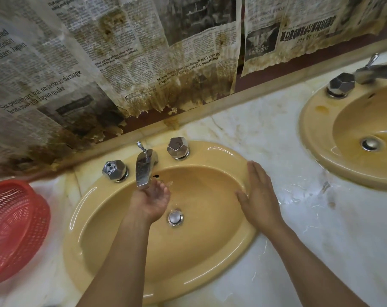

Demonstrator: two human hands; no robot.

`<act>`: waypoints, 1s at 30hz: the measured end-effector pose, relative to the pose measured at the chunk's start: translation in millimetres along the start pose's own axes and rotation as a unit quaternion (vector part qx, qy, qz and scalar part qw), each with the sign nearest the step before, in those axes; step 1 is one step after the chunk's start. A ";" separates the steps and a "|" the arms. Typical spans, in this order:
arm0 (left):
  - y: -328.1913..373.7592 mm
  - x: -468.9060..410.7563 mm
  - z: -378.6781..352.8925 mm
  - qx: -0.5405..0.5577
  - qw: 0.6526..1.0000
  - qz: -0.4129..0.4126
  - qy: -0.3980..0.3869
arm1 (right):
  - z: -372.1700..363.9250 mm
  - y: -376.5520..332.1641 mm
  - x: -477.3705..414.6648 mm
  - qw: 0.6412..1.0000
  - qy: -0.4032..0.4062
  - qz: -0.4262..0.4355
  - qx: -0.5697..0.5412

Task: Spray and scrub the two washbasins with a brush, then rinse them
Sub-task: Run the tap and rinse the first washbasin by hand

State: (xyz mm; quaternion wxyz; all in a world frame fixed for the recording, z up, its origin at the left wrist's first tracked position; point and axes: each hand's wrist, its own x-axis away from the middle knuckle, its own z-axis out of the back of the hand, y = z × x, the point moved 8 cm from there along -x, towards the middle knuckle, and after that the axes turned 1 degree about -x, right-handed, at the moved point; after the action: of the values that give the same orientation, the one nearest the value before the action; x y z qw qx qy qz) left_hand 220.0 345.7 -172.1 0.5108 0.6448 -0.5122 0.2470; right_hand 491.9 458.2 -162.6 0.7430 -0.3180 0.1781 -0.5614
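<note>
In the head view, we see the near washbasin (pixel 99 218) set into the table (pixel 265 140). It is an oval of glossy mustard-yellow ceramic, and its long axis runs parallel to the table's back edge. Its chrome spout (pixel 143 171) stands at the back rim and points toward the front edge, out over the bowl. A faceted chrome knob (pixel 114 170) sits on one side of it and a matching knob (pixel 178 147) on the other. A round metal drain stopper (pixel 175 217) lies at the bottom of the bowl.

We find the left hand (pixel 151 202) just under the spout's mouth. Its palm is turned up and its fingers are loosely cupped, and it grips nothing. Water glints around the fingertips. The right hand (pixel 259 193) lies flat on the basin's right rim with its fingers straight and together, pointing toward the back edge.

The second washbasin (pixel 316 129), of the same yellow glaze and oval form, sits toward the table's right end, partly cut off by the frame. It is well apart from the first.

The table is pale veined marble, and it is wet and shiny between the basins. A red plastic lattice basket (pixel 13 222) rests at the left end. Stained, torn newspaper (pixel 121 52) covers the wall behind the back edge.
</note>
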 end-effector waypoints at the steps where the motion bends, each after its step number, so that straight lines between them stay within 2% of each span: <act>1: -1.6 -1.7 -1.8 0.010 1.000 0.000 -0.002 | -0.8 0.8 -0.5 1.000 0.005 0.000 0.000; 8: -15.9 -22.1 -7.7 0.043 0.998 0.042 0.001 | -1.3 0.5 -2.0 1.000 0.023 -0.009 0.006; 13: -22.9 -20.7 -22.2 0.035 0.999 0.040 -0.002 | -1.8 -0.7 -1.5 1.000 0.026 -0.013 0.009; 15: -28.2 -10.9 -44.1 0.026 0.998 0.030 -0.051 | -1.9 0.0 -2.1 1.000 0.023 -0.015 0.012; 18: -42.1 9.6 -90.1 -0.029 0.984 0.027 -0.174 | -5.5 -0.6 -5.5 0.999 0.006 -0.008 0.038; 20: -50.9 13.7 -101.7 -0.039 0.979 0.031 -0.199 | -9.5 -3.8 -7.8 0.995 0.003 0.004 0.096; 22: -52.9 8.7 -90.9 -0.026 0.983 0.028 -0.182 | -15.8 -12.6 -10.8 0.984 0.002 0.034 0.176; 24: -50.2 2.1 -65.9 0.008 0.987 0.029 -0.156 | -23.8 -26.3 -22.9 0.968 -0.038 0.075 0.238; 28: -33.2 -8.1 -9.3 0.055 0.994 0.014 -0.089 | -44.3 -72.9 -76.2 0.930 -0.101 0.212 0.284; 30: -23.7 -10.4 6.9 0.073 0.996 0.004 -0.057 | -59.1 -97.0 -102.3 0.914 -0.129 0.246 0.295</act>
State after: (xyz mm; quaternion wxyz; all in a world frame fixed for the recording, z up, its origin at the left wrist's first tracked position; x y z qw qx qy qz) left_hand 236.6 342.6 -192.9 0.4307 0.6914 -0.5241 0.2487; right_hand 353.9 522.7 -150.3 0.9343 -0.0999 -0.0205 -0.3415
